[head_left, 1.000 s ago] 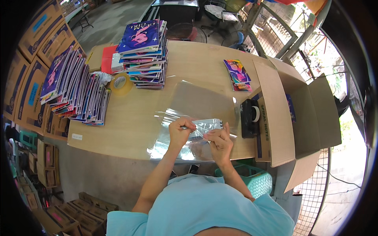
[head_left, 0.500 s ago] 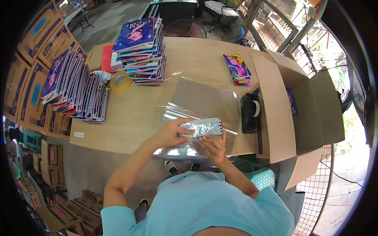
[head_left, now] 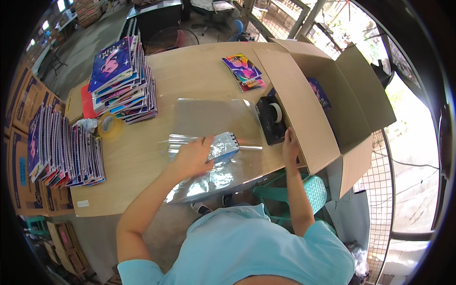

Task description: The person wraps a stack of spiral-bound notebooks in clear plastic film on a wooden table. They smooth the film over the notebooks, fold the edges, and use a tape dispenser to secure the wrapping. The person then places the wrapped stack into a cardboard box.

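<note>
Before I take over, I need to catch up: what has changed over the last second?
The right hand has let go of the wrapped pack and moved rightward to the near end of the black tape dispenser, beside the open carton; whether it touches either is unclear. The left hand still holds the pack. The dispenser and carton stayed put.

The left arm (head_left: pixel 148 202) bends outward at the elbow (head_left: pixel 129 232); the left grip (head_left: pixel 191 159) is palm-down, fingers (head_left: pixel 207 141) curved, thumb (head_left: pixel 205 166) nearer and apart. The right arm (head_left: pixel 299 202) extends nearly straight, the right grip (head_left: pixel 290 147) pointing far, its finger spacing indistinct.
</note>
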